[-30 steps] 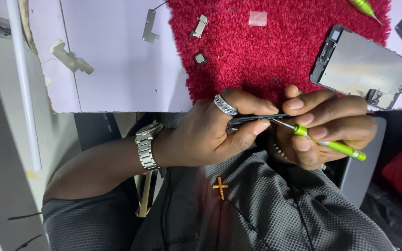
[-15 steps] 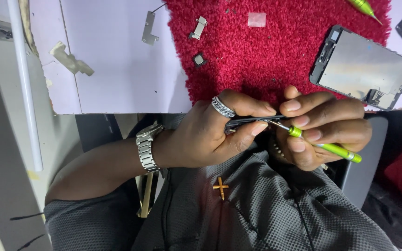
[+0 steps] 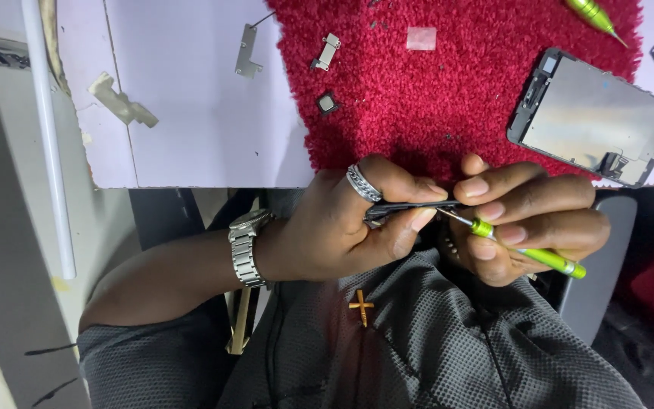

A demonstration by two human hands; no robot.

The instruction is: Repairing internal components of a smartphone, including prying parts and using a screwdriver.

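Note:
My left hand (image 3: 342,227), with a ring and a metal wristwatch, grips a thin dark phone part (image 3: 410,208) edge-on, just below the table's front edge. My right hand (image 3: 539,220) meets it from the right and holds a small green screwdriver (image 3: 539,257). The screwdriver's metal tip touches the dark part between my left thumb and forefinger. Both hands hover over my lap, in front of a red fluffy mat (image 3: 456,91).
A detached phone screen assembly (image 3: 596,117) lies on the mat's right side, and a second green screwdriver (image 3: 596,15) lies at the top. Small metal brackets (image 3: 247,51) and a square part (image 3: 328,102) lie near the mat's left edge on the pale table (image 3: 191,113). A white tube (image 3: 47,136) runs along the left.
The hands stay in almost the same place. The screwdriver has shifted slightly in my right hand, with its tip still at the dark part.

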